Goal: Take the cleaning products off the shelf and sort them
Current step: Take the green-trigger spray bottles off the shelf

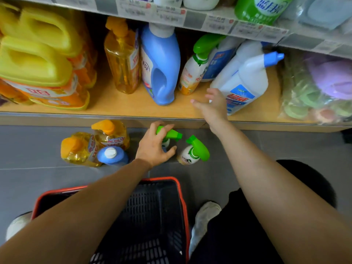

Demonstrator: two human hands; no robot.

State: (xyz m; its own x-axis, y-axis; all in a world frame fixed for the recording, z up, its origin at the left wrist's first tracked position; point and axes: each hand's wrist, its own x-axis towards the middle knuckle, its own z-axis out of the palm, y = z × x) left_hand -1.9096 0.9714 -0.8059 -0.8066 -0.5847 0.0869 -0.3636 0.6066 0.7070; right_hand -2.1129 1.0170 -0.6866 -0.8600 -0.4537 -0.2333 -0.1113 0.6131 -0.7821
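My left hand (pixel 154 145) grips the green trigger head of a spray bottle (pixel 170 134) standing on the grey floor. A second green-topped spray bottle (pixel 194 152) stands just to its right. Two orange dish-soap bottles (pixel 91 143) and a blue bottle (pixel 112 155) stand on the floor to the left. My right hand (pixel 211 104) hovers open over the wooden shelf (pixel 118 105), close to a white toilet-cleaner bottle (pixel 245 82) with a blue cap. On the shelf also stand a green spray bottle (pixel 198 67), a blue detergent jug (pixel 162 65) and an orange pump bottle (pixel 122 58).
Yellow-capped refill jugs (pixel 38 60) fill the shelf's left end, and bagged sponges (pixel 316 88) its right end. A black basket with a red rim (pixel 181 195) sits on the floor between my arms. My shoes (pixel 205 216) are beside it. An upper shelf (pixel 190 18) overhangs.
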